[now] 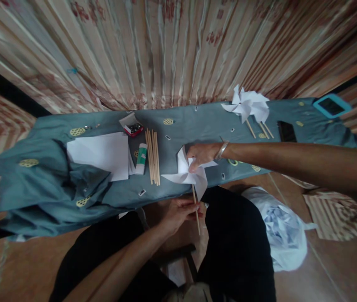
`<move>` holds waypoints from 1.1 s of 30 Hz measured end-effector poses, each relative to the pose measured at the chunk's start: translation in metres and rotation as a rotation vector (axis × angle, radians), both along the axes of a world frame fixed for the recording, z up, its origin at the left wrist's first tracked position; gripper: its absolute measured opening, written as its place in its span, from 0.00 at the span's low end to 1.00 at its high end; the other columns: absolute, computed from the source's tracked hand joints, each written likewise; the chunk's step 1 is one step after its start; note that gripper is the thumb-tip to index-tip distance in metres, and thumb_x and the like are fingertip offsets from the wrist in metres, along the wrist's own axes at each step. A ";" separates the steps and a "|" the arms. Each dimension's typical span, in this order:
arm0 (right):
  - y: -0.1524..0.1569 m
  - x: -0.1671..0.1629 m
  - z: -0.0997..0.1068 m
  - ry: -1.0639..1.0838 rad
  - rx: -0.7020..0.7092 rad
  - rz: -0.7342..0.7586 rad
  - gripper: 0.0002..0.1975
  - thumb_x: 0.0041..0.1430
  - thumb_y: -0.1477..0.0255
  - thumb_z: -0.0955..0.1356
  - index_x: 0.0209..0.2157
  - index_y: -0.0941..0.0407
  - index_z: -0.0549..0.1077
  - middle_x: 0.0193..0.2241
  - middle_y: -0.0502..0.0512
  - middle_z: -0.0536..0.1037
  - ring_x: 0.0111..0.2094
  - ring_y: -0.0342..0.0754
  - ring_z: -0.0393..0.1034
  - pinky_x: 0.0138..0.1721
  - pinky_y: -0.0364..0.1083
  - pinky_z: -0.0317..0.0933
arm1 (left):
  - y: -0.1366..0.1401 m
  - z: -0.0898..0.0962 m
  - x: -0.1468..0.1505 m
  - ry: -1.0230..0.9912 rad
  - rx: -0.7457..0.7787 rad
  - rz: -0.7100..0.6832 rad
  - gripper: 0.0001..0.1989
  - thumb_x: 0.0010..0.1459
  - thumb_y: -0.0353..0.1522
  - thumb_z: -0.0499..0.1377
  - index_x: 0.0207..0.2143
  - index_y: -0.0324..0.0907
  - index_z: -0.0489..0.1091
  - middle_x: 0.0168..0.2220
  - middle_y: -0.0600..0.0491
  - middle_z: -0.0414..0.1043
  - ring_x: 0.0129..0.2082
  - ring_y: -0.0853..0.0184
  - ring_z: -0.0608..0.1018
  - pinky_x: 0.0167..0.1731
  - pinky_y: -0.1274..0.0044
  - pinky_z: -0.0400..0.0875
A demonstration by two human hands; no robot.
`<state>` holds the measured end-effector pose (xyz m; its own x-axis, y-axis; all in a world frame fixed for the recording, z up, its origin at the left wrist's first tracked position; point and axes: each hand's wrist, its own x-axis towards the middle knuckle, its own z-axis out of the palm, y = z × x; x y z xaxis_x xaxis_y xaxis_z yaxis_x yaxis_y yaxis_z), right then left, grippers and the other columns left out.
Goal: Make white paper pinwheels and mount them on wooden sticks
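A white paper pinwheel lies flat at the front of the cloth-covered table, its blades spread. Its wooden stick reaches down past the table edge toward my lap. My left hand is closed around the lower part of this stick. On the pinwheel's centre rests my right hand, thumb and fingers pressed together on the paper; whether a pin sits under them is hidden. Left of the pinwheel are a bundle of wooden sticks and a green-and-white glue stick.
White paper sheets are stacked at left, behind them a small box of pins. Several pinwheels lie at the back right, near a dark phone and a blue-framed device. A white bag stands on the floor.
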<state>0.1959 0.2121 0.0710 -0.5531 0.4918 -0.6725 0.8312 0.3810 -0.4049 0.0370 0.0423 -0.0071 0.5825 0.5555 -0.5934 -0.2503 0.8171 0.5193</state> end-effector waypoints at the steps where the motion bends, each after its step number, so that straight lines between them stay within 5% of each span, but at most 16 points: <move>1: 0.001 0.001 -0.001 0.000 -0.001 0.002 0.15 0.50 0.62 0.72 0.33 0.58 0.80 0.28 0.52 0.78 0.30 0.45 0.69 0.30 0.42 0.57 | 0.000 0.000 0.000 0.005 0.003 -0.003 0.24 0.30 0.44 0.75 0.26 0.34 0.77 0.24 0.50 0.76 0.25 0.66 0.79 0.33 0.73 0.74; 5: 0.003 0.001 -0.004 -0.011 0.020 0.013 0.18 0.49 0.57 0.72 0.32 0.58 0.80 0.29 0.53 0.78 0.31 0.47 0.70 0.32 0.44 0.58 | 0.001 -0.001 0.001 0.024 -0.003 -0.005 0.24 0.30 0.44 0.75 0.26 0.35 0.77 0.25 0.51 0.77 0.25 0.67 0.79 0.32 0.74 0.74; 12: 0.001 0.001 -0.005 -0.007 0.021 0.010 0.15 0.50 0.64 0.72 0.37 0.58 0.80 0.31 0.52 0.80 0.34 0.47 0.71 0.33 0.43 0.59 | 0.001 -0.003 0.001 0.037 -0.004 -0.010 0.25 0.30 0.44 0.75 0.26 0.34 0.77 0.25 0.50 0.77 0.25 0.66 0.79 0.34 0.73 0.75; 33: -0.007 0.001 -0.003 -0.035 -0.005 -0.078 0.15 0.52 0.64 0.71 0.33 0.64 0.78 0.28 0.53 0.78 0.28 0.43 0.65 0.27 0.41 0.53 | -0.002 -0.007 0.006 -0.014 -0.025 0.000 0.26 0.28 0.44 0.75 0.25 0.33 0.76 0.25 0.51 0.75 0.25 0.67 0.78 0.35 0.71 0.73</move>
<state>0.1968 0.2047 0.0678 -0.4892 0.5290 -0.6934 0.8720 0.3129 -0.3765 0.0431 0.0406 -0.0141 0.5908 0.5408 -0.5988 -0.2576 0.8297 0.4953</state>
